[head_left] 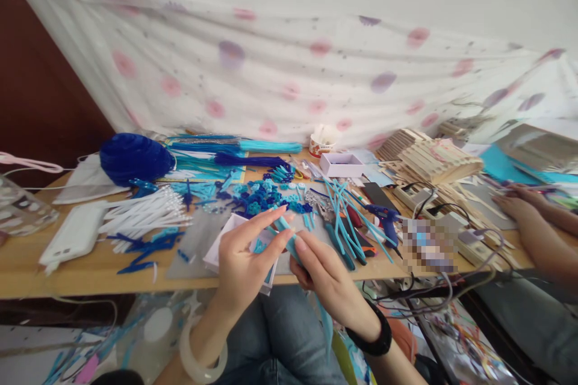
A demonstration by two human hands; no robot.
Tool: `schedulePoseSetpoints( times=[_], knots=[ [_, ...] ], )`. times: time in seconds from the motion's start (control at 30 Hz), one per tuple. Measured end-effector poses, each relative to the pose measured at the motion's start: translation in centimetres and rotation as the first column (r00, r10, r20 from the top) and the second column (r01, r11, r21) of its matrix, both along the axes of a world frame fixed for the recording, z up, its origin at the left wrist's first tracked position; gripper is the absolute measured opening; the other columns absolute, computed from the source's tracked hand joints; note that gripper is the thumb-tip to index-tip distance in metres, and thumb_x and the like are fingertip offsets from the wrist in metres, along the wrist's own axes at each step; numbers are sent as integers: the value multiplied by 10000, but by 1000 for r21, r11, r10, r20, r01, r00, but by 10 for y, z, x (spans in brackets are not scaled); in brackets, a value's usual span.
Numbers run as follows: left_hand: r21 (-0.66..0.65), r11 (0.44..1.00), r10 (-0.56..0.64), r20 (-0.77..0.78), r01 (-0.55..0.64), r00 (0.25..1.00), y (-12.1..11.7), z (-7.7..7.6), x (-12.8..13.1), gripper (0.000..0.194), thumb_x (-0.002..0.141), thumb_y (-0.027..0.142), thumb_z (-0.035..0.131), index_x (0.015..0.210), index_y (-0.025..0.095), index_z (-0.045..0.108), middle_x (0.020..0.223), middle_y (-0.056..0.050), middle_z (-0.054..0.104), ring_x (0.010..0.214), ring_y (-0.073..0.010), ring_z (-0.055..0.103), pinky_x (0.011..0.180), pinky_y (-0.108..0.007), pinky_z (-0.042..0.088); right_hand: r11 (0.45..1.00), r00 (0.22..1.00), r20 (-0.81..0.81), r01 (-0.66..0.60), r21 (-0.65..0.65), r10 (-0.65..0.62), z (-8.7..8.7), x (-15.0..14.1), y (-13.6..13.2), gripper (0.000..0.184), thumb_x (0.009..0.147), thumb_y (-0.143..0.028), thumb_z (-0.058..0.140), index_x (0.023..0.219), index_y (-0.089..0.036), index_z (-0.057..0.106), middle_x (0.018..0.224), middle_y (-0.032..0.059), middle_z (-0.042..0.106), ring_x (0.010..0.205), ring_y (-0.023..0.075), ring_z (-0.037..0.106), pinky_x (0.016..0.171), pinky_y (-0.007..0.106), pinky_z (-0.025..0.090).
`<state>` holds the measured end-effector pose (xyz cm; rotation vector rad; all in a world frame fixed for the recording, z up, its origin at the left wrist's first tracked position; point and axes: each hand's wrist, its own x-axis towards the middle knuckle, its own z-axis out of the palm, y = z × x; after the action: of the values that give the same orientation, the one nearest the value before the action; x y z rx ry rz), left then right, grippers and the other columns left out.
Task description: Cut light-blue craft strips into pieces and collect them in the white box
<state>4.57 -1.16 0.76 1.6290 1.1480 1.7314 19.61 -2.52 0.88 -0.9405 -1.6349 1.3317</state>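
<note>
My left hand (246,252) and my right hand (323,271) meet over the near edge of the wooden table (90,274). Both pinch a light blue paper strip (286,231) between thumb and fingers; its lower end hangs down past my right wrist toward my lap. Just behind my left hand lies a small white box (219,246) with blue bits inside. My left wrist wears a white bangle, my right a black band.
Blue paper flowers (262,195), loose blue strips (347,207), white strips (144,210), a blue glue gun (383,219), a white phone (74,234) and a dark blue pompom (133,156) crowd the table. Another person's hands (519,204) work at the right beside wooden stick pieces (428,156).
</note>
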Motion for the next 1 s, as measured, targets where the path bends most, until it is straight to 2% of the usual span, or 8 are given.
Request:
schedulePoseSetpoints(
  times=[0.13,0.23,0.33,0.43,0.53,0.7,0.87,1.0],
  knots=[
    [-101,993,-46,192,66,980,-1,-2,3,347,803,232,779,1148,224,747,1013,-34,813,945,-234,774,773,-265,662,999,999,8,34,-5,-34,-1,-3,-1,395,1037,-518,398,774,-225,424,591,-79,346,510,96,318,500,260,297],
    [-125,987,-70,243,102,968,-2,0,3,325,801,260,785,1120,209,759,1004,-51,814,926,-250,778,701,-260,671,999,1000,-18,25,-21,-25,0,-4,0,385,1042,-511,391,798,-220,454,593,-80,342,505,95,310,497,259,293],
    [-149,978,-103,269,147,958,-2,0,-1,429,783,295,809,1194,205,727,1036,-70,808,997,-269,759,718,-263,668,999,998,-53,27,-28,-29,-2,-5,1,398,1043,-503,401,757,-227,410,592,-83,326,498,90,290,488,258,278],
    [-220,946,-153,345,239,926,-3,-3,-6,555,787,338,808,1303,193,663,1046,-93,804,965,-271,767,753,-290,663,999,998,-59,35,-29,-37,-6,-6,1,403,1035,-525,405,762,-229,406,593,-83,322,497,92,296,483,257,284],
    [-296,903,-175,411,313,895,-3,-4,-9,490,814,396,770,1245,173,705,1029,-107,805,913,-269,778,748,-301,661,999,998,-44,50,-18,-51,-9,-8,2,397,1025,-548,409,795,-226,434,610,-79,333,501,93,301,477,252,291],
    [-319,900,-179,355,298,918,-1,3,-10,399,808,438,755,1103,171,776,986,-102,811,868,-277,784,706,-311,668,1000,1000,-16,17,-20,-17,-10,-9,4,383,1027,-547,399,841,-220,470,628,-73,324,515,100,287,475,249,278],
    [-299,914,-174,324,275,930,-1,8,-14,373,797,343,777,1130,174,760,982,-88,810,886,-271,784,663,-272,669,1000,998,70,-6,9,5,-12,-10,6,353,1046,-493,385,824,-226,448,650,-56,349,538,111,289,487,254,268],
    [-340,909,-136,306,242,942,1,7,-17,404,800,297,775,1186,184,733,902,-64,818,843,-254,790,627,-238,662,998,989,147,-19,52,11,-12,-11,8,328,1066,-431,364,831,-222,458,688,-41,405,580,115,343,532,256,306]
  ],
)
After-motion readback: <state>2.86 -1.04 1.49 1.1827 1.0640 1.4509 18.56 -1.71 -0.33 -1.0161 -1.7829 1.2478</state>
